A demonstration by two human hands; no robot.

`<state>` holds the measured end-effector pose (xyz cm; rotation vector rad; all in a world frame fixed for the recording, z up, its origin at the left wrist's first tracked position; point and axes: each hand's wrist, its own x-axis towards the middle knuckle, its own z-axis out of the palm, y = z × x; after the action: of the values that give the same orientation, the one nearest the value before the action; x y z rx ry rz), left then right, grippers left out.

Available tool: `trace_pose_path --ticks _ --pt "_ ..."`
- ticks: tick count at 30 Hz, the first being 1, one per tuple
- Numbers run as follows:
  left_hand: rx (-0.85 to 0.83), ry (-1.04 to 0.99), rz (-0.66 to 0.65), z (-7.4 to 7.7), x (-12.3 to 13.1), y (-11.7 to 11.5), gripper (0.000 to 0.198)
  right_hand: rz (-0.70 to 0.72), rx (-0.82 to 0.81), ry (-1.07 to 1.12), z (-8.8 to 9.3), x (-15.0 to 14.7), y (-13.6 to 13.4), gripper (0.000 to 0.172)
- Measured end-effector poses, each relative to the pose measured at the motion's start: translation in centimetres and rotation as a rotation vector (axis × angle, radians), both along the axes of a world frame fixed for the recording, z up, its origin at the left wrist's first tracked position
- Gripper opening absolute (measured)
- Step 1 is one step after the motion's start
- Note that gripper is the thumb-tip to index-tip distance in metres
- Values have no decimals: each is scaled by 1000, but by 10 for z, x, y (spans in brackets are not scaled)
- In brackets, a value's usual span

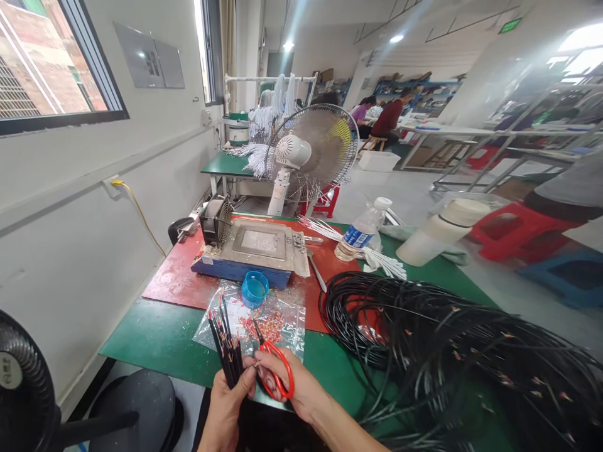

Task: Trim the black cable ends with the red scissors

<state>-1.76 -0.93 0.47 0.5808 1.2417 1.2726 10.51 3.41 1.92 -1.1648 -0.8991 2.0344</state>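
Several black cables (228, 358) with reddish tips stood upright in the person's left hand (229, 402), its fingers closed around them just above the green tabletop (155, 339)'s near edge. Beside it, the right hand (301, 382) was curled around red-handled scissors (273, 347), blades pointing away from the body, while its thumb and fingertips met near the left thumb; whether they pinched a wire end could not be told. Beyond the hands lay a clear plastic bag (296, 323) strewn with red and yellow scraps (266, 326), a blue round container (255, 290) at its far side. To the right sprawled a large heap of black cable (400, 301).
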Motion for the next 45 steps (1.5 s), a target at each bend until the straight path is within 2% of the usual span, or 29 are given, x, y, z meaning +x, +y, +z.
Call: trace_pose_path --ticks 9,13,18,21,26,28,32,37,39,42,45 --pt "20 -6 -10 -2 0 -1 27 -20 -56 15 -4 -1 1 43" --pt "7 -4 12 1 1 -1 28 -38 138 -63 -2 1 -1 45" --pt "-26 -35 60 -1 2 1 32 30 450 -348 -1 3 -5 37" --pt "2 -30 47 -3 2 2 29 -9 574 -493 -2 1 -5 36" --pt "-28 -60 60 -3 0 1 27 -52 431 -379 -5 -1 -2 41" --pt "-56 -105 82 -2 -1 1 30 -53 474 -399 -5 0 -2 41" --pt "-111 -272 67 5 0 2 30 -65 848 -593 -1 5 -5 30" --pt "-173 -502 79 10 0 4 26 -119 1469 -694 -2 12 -10 18" --pt "-191 -555 107 8 -1 4 25 -81 1700 -750 -1 15 -9 17" --pt "-196 -647 121 2 -2 4 21 45 1921 -776 3 18 -6 21" --pt "-194 -730 97 -1 -1 4 20 114 2023 -736 5 19 -5 23"
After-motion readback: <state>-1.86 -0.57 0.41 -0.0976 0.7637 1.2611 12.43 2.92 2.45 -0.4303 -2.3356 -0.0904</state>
